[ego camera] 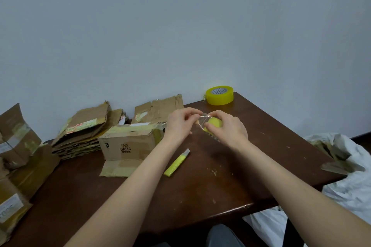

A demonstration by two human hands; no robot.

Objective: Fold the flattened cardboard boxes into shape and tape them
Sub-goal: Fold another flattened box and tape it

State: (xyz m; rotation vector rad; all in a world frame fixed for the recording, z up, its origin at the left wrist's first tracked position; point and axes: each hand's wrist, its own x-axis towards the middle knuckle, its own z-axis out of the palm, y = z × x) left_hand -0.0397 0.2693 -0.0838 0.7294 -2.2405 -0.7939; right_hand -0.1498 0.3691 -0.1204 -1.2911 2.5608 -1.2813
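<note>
Hands meet above the far half of the dark wooden table (220, 182). The right hand (226, 129) has its fingers curled round a small yellow tape roll (214, 122), most of it hidden in the grasp. The left hand (178, 124) pinches the loose clear strip (203, 119) pulled from that roll between thumb and fingertips. The strip spans the short gap between the two hands.

Taking the hands as the centre of the dial, a larger tape roll (219, 95), also yellow, lies flat at one o'clock, near the table's far edge and close to the wall. At eight o'clock, just beside the left wrist, stands a folded cardboard box (128, 144) with dark lettering on its near face. One flap lies flat on the table toward the person, and the top flaps are down but ragged. A yellow utility knife (176, 163) lies at seven o'clock between the two forearms, its blade end pointing away from the person.

Farther out at nine o'clock sits a stack of flattened boxes (80, 136). At ten o'clock a single flattened sheet (158, 109) leans against the wall. Several taped boxes (18, 138) crowd the table's left end. Off the right side, at four o'clock, a white bag (351, 186) holds cardboard scraps.
</note>
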